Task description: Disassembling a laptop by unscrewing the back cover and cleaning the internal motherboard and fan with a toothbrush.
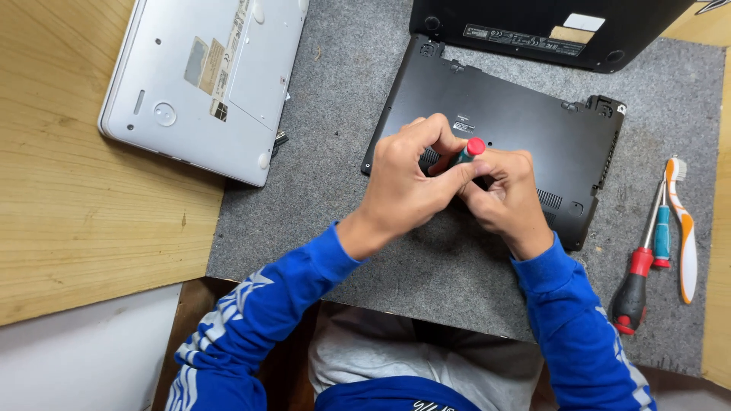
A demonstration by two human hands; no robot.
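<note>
Hands meet over a black laptop base that lies underside up on a grey felt mat in the middle of the scene. The left hand and the right hand touch each other, and their fingers are curled and pressed together around a small screwdriver with a dark green shaft grip and a red cap. The tool stands tilted between the two hands, its cap pointing up and to the right; its tip is hidden under the fingers, so where it meets the base cannot be told. Both arms wear blue sleeves with white stripes. A second black laptop lies at the far edge of the mat, just beyond the base. To the left, a silver laptop rests underside up, partly on the mat and partly on the wooden tabletop. At the right edge of the mat lie a red-and-black screwdriver, a smaller teal screwdriver and an orange-and-white toothbrush, side by side
</note>
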